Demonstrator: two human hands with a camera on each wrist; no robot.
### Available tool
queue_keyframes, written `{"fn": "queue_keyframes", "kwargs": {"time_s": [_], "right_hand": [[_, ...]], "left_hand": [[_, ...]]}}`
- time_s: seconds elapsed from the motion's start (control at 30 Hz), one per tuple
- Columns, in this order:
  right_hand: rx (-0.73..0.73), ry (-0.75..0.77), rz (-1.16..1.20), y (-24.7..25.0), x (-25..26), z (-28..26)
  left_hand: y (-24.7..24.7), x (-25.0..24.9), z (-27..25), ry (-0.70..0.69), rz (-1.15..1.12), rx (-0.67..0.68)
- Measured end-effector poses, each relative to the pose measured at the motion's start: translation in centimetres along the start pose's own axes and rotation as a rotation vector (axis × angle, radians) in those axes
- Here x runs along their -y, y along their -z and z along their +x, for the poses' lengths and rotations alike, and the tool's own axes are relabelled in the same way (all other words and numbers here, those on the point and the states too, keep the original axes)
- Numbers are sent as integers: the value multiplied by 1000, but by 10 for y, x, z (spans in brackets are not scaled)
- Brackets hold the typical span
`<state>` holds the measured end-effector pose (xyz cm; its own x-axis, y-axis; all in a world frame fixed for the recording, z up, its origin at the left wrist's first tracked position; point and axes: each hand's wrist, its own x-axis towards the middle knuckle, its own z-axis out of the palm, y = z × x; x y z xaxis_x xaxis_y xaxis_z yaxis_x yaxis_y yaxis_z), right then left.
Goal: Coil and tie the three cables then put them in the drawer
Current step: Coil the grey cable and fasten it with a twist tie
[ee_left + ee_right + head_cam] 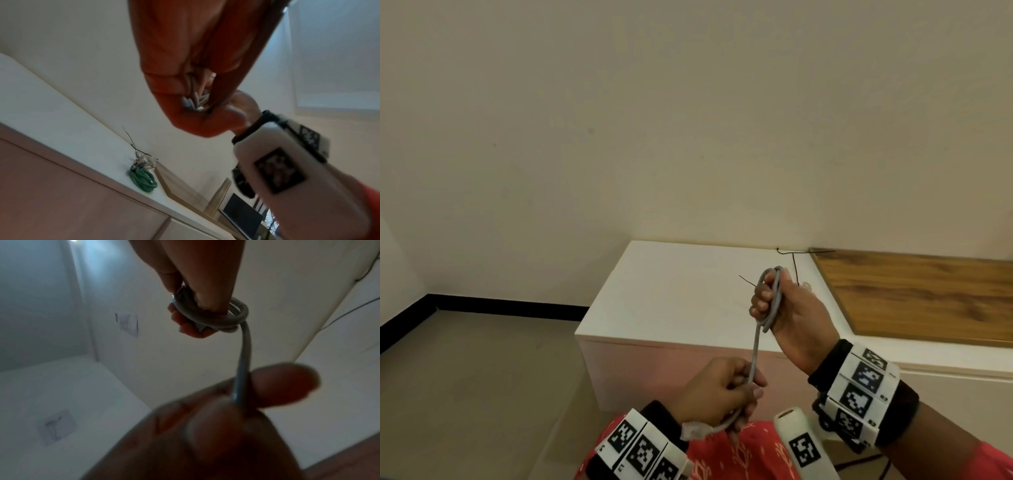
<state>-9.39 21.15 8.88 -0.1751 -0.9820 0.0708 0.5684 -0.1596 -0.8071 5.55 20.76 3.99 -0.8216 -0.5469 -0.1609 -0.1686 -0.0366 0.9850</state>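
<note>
**Grey cable part-coiled; free run lies below the right hand**

The grey cable [756, 342] is held in the air in front of the table [671, 291], clear of its top. Several loops are wrapped round the curled fingers of the right hand [787, 308], which is raised. A single straight run descends, near vertical and leaning toward the body, into the left hand [719, 390], where it is pinched between thumb and curled fingers. A short tail with a pale plug is seen behind that hand. It is judged that the next wrap must be carried upward by the lower left hand. A coiled green cable [144, 180] is noted on the table.
</note>
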Motion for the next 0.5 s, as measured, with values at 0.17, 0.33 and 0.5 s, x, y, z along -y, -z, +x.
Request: {"fn": "queue_keyframes", "kwargs": {"time_s": [0.17, 0.33, 0.5], "right_hand": [[130, 108, -529, 2, -24, -9], [404, 253, -1129, 8, -38, -11], [505, 135, -1337, 15, -35, -9]], "left_hand": [[-1, -11, -6, 50, -68, 104], [10, -17, -10, 161, -176, 203], [15, -15, -12, 253, -409, 176]]}}
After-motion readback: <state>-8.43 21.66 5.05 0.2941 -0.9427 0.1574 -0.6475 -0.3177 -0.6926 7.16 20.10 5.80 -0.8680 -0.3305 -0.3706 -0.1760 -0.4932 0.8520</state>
